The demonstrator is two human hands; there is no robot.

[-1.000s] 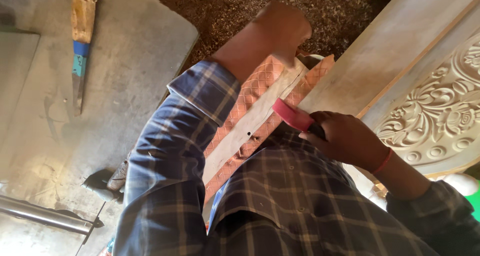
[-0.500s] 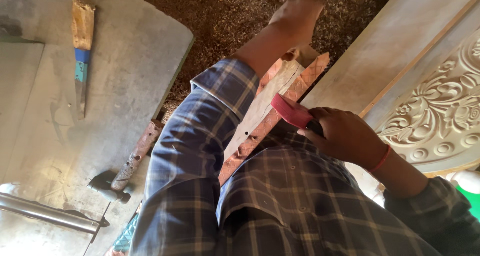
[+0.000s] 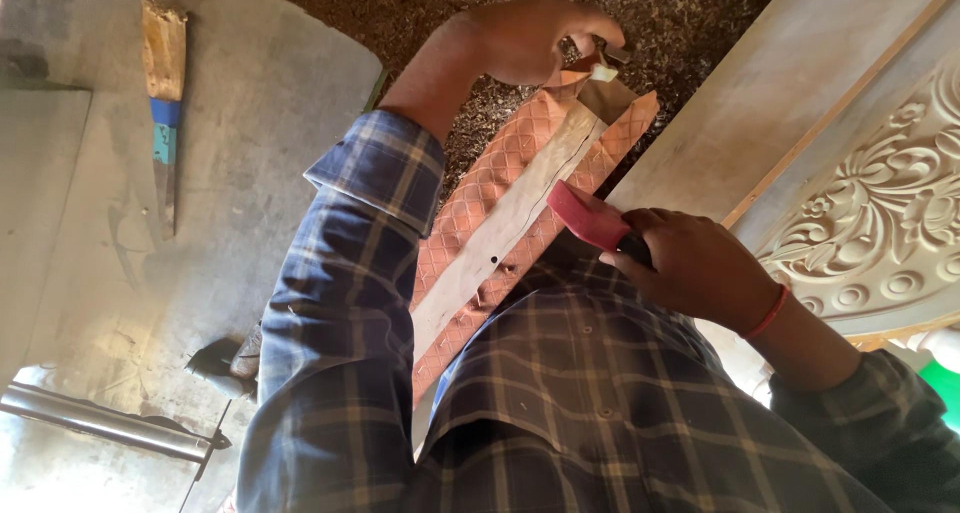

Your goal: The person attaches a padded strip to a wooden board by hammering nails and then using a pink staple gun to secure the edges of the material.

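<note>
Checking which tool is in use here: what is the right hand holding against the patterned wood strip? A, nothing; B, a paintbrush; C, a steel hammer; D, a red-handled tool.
D: the right hand grips a red-handled tool laid on the patterned wood strip.

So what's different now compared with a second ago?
The left hand has reached further out, and now grips the far end of the patterned wooden strip, more of which shows. The right hand holds the pink tool against the strip as before. The carved panel and saw haven't moved.
</note>
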